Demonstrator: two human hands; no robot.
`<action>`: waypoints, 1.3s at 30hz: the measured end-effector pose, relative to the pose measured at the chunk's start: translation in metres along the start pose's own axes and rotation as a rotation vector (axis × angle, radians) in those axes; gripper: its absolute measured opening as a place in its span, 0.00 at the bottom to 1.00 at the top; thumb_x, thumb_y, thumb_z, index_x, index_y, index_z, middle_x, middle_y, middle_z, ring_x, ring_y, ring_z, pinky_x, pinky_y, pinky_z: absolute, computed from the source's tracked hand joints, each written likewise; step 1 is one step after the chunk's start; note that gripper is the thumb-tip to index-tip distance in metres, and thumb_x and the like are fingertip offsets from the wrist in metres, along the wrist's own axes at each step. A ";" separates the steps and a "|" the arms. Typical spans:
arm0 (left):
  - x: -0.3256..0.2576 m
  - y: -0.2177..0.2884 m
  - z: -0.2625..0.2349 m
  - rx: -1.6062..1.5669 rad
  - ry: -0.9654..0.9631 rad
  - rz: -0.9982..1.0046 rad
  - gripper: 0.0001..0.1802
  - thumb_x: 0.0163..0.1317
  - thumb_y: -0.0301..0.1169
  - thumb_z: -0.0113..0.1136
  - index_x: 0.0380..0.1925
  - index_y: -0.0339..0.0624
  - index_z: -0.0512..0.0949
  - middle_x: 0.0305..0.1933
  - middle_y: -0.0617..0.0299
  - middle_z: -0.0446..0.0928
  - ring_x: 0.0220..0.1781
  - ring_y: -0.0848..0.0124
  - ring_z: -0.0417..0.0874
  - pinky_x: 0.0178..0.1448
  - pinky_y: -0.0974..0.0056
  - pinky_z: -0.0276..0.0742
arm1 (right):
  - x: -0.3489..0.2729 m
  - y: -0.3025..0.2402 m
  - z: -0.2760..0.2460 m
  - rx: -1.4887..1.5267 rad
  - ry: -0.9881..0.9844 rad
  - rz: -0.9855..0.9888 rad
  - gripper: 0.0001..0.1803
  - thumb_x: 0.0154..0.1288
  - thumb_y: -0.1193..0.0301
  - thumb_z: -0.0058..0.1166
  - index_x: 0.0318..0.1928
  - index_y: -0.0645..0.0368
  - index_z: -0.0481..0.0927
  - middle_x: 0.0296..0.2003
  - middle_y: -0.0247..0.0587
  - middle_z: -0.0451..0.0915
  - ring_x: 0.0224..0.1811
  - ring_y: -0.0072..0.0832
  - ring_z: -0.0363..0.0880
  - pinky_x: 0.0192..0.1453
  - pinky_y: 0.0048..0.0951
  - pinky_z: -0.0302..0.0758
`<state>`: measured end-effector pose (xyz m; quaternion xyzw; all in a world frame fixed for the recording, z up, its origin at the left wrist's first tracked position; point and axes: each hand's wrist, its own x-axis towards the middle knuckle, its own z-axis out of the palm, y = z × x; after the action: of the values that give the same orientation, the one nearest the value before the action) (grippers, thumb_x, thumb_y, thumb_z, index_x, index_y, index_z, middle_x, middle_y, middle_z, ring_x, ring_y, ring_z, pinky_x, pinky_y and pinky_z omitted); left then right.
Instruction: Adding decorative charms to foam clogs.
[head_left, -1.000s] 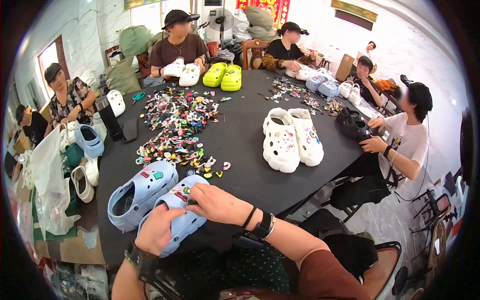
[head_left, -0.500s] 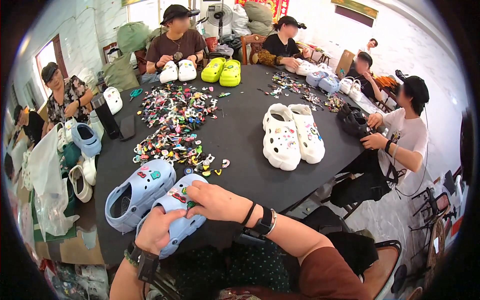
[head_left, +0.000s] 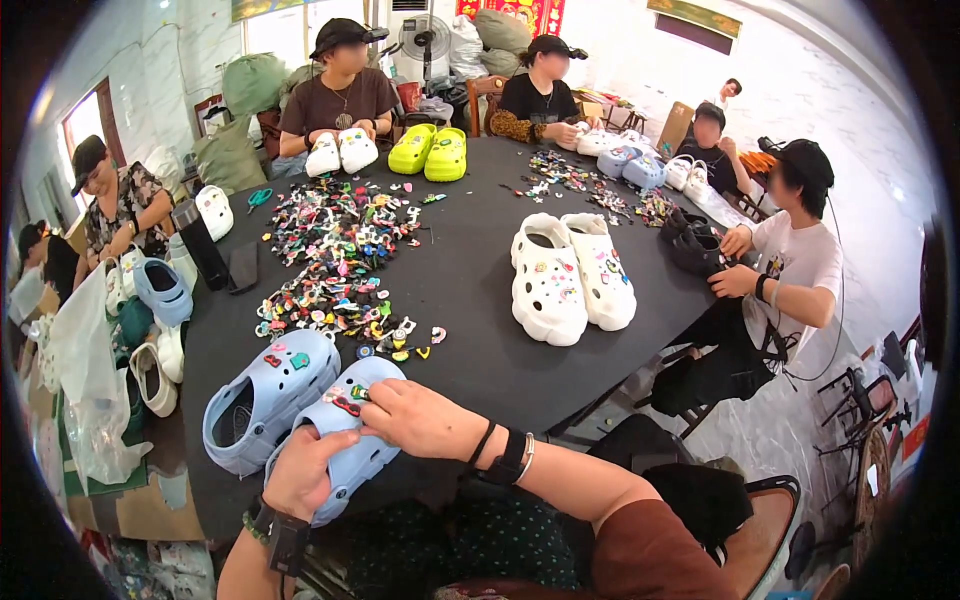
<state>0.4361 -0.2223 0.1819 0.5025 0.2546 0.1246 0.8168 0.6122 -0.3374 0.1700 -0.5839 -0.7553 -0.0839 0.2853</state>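
Grip [head_left: 303, 472], left: snug around blue clog [head_left: 364, 464]

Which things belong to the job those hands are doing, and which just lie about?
Seemingly in use:
blue clog, left hand gripping, right hand on top
matching clog beside it
pile of charms

Seemingly lying about:
teal scissors
black bottle

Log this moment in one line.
left hand: holding right blue clog; right hand: touching its charm-decorated upper; left blue clog: alongside; shoe-charm pile: beyond both; white clog pair: farther right
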 end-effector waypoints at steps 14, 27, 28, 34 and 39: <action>0.004 -0.006 0.002 -0.069 0.022 -0.015 0.26 0.56 0.18 0.63 0.57 0.34 0.74 0.55 0.57 0.80 0.54 0.64 0.82 0.62 0.58 0.76 | -0.005 0.024 0.006 0.149 0.122 0.176 0.07 0.67 0.71 0.48 0.35 0.61 0.71 0.30 0.49 0.72 0.34 0.47 0.76 0.39 0.43 0.75; -0.001 -0.005 0.012 0.177 0.080 0.118 0.23 0.61 0.23 0.64 0.56 0.28 0.75 0.52 0.55 0.80 0.52 0.68 0.82 0.57 0.63 0.78 | 0.005 0.101 -0.014 0.478 0.157 0.989 0.14 0.75 0.64 0.47 0.41 0.64 0.74 0.25 0.45 0.82 0.24 0.34 0.83 0.31 0.35 0.78; 0.000 -0.006 0.012 0.206 0.069 0.123 0.22 0.62 0.24 0.63 0.56 0.28 0.74 0.52 0.55 0.80 0.51 0.68 0.82 0.56 0.63 0.78 | 0.000 0.103 -0.011 0.476 0.158 0.927 0.12 0.74 0.66 0.47 0.43 0.64 0.74 0.25 0.44 0.83 0.24 0.33 0.83 0.31 0.34 0.78; 0.000 -0.010 0.006 0.187 0.009 0.134 0.21 0.64 0.26 0.62 0.55 0.28 0.75 0.52 0.56 0.81 0.50 0.70 0.81 0.56 0.63 0.78 | -0.037 0.080 0.005 0.140 0.281 0.595 0.10 0.66 0.74 0.55 0.46 0.63 0.72 0.32 0.48 0.80 0.36 0.42 0.82 0.40 0.39 0.78; -0.026 0.014 0.009 1.013 0.126 0.165 0.16 0.63 0.26 0.63 0.50 0.32 0.78 0.45 0.54 0.82 0.45 0.70 0.84 0.52 0.63 0.81 | -0.074 0.060 0.013 -0.058 0.294 0.549 0.14 0.58 0.82 0.57 0.45 0.63 0.73 0.44 0.50 0.74 0.51 0.49 0.72 0.56 0.43 0.71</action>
<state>0.4196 -0.2344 0.2048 0.8449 0.2912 0.0795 0.4417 0.6754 -0.3751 0.1075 -0.7555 -0.5174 -0.1089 0.3869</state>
